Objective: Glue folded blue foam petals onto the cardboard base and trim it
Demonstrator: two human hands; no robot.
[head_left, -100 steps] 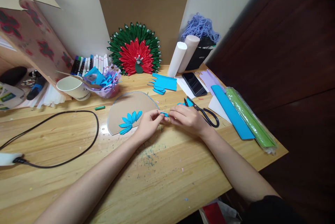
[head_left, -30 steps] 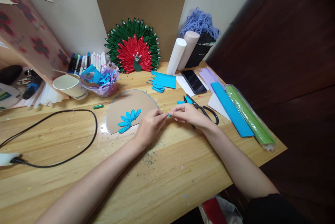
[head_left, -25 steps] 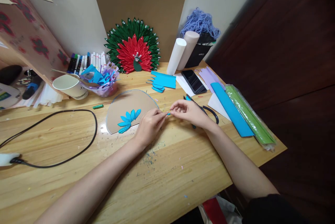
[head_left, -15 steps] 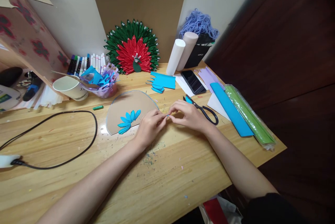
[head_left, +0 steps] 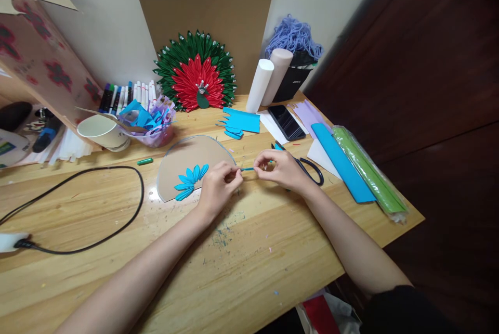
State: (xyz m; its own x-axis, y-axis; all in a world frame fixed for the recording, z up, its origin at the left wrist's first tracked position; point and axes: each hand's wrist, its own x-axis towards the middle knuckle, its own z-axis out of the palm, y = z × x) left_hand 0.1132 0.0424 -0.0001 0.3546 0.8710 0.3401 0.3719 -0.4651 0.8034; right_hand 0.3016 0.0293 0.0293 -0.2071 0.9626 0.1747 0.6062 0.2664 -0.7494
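Note:
Both hands meet over the middle of the wooden table [head_left: 249, 266]. My left hand [head_left: 218, 188] and my right hand [head_left: 283, 167] each pinch one end of a thin blue paper strip [head_left: 247, 169] stretched between them. Just left of my left hand lies a brown cardboard half-disc [head_left: 191, 154] with several blue paper petals [head_left: 190, 180] fanned out on it. Black scissors [head_left: 307, 167] rest right behind my right hand.
Cut blue paper pieces [head_left: 239, 121], a phone [head_left: 286, 121], blue [head_left: 341, 162] and green paper rolls [head_left: 368, 172] lie to the right. A red-green paper fan [head_left: 195, 76], markers [head_left: 125, 97], a paper cup [head_left: 102, 131] and a bowl of scraps [head_left: 154, 120] stand behind. A black cable [head_left: 97, 204] loops left.
The hands have drawn slightly apart, so more of the blue strip shows between the fingertips. The view has shifted a little.

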